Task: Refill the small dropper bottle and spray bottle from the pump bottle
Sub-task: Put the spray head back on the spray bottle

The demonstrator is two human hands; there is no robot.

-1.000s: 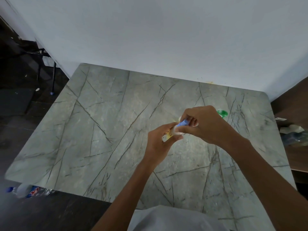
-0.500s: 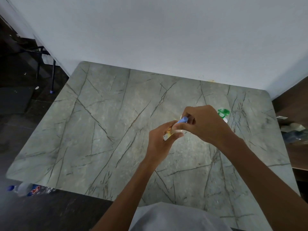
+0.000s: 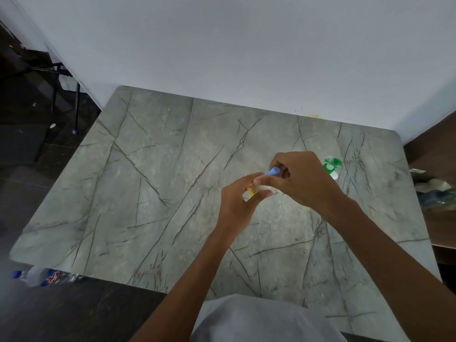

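White wall point(image 3: 246, 45); grey-green desk point(image 3: 148, 193), dark veins; dark floor point(image 3: 61, 312). Water bottle point(image 3: 42, 277) on floor, red-blue label illegible. Left hand point(image 3: 237, 203) grips small dropper bottle point(image 3: 254, 191) above desk, yellow-orange label unreadable. Right hand point(image 3: 303, 181) pinches blue cap point(image 3: 272, 172). Green-white pump bottle point(image 3: 332, 166) just behind right hand.

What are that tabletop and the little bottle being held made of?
Tabletop: looks like grey-green marble or a marble-print laminate, soft sheen, with dark branching veins. Small bottle: probably pale plastic, smooth, with a yellowish label; its blue cap looks plastic too.
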